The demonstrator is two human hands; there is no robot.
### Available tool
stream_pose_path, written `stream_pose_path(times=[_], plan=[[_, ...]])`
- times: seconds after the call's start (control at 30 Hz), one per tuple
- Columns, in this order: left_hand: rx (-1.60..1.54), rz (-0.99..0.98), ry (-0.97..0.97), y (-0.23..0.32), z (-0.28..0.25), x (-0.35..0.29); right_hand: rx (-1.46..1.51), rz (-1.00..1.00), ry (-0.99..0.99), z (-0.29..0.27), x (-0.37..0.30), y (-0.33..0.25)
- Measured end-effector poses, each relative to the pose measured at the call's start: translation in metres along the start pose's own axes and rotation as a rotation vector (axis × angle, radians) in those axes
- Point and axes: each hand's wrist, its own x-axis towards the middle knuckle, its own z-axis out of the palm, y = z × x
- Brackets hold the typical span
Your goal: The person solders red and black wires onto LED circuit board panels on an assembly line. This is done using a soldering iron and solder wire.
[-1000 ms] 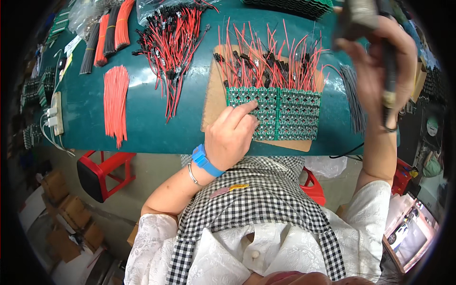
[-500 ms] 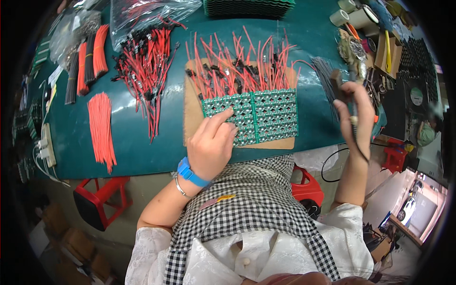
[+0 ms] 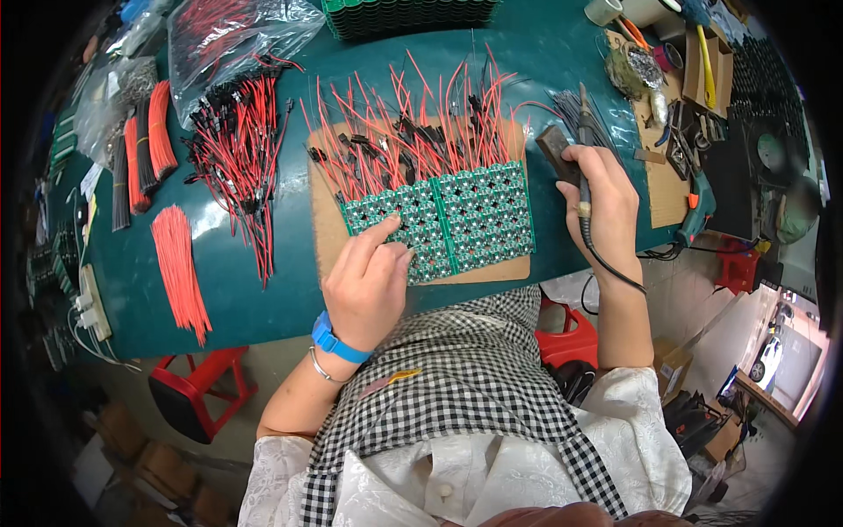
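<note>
A green circuit board panel (image 3: 446,224), two blocks side by side, lies on a brown board (image 3: 330,237). Red and black wires with black plugs (image 3: 421,132) fan out from its far edge. My left hand (image 3: 364,277) rests on the panel's left block, index finger stretched out on its surface and the other fingers bent, with nothing in its grasp. Just right of the panel, my right hand (image 3: 606,202) is closed round a soldering iron (image 3: 586,132), its tip pointing away from me. A small dark brown block (image 3: 557,153) is also at this hand's fingertips.
Left on the green table lie a bundle of red wires (image 3: 178,272) and a heap of red-black plug wires (image 3: 241,149). Stacked green panels (image 3: 408,16) stand at the back. Thin dark wires (image 3: 588,119) lie beyond my right hand; a cardboard box (image 3: 705,75) is far right.
My right hand has moved left toward the panel, bringing the soldering iron and the brown block along. The iron now shows upright. My left index finger stays on the panel; the whole view has shifted slightly.
</note>
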Motion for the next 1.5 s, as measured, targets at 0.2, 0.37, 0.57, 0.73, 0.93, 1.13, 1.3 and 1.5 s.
stream_pose_path(times=[0.2,0.37,0.57,0.73,0.93,1.13,1.3,1.5], plan=[[-0.009,0.009,-0.011,-0.002,0.000,0.002,-0.006,-0.015,-0.001,0.016,0.011,0.003],[-0.028,0.013,-0.016,-0.001,0.000,0.003,0.007,-0.023,0.053,0.023,0.021,0.002],[0.000,0.000,-0.020,0.001,-0.003,0.001,0.073,-0.024,0.093,0.029,0.019,0.004],[0.025,0.045,0.004,-0.002,0.000,0.003,0.056,0.029,0.115,0.038,0.013,0.009],[0.036,0.001,-0.015,0.003,-0.006,0.003,-0.041,0.046,0.192,0.041,0.010,0.022],[-0.126,-0.093,0.014,0.000,-0.023,0.014,0.097,0.010,0.236,0.011,-0.001,-0.008],[-0.042,-0.094,0.042,-0.014,-0.039,0.053,0.294,-0.015,0.128,0.028,-0.033,-0.036],[-0.109,0.022,-0.225,-0.041,-0.033,0.088,0.389,0.045,0.099,0.044,-0.048,-0.062]])
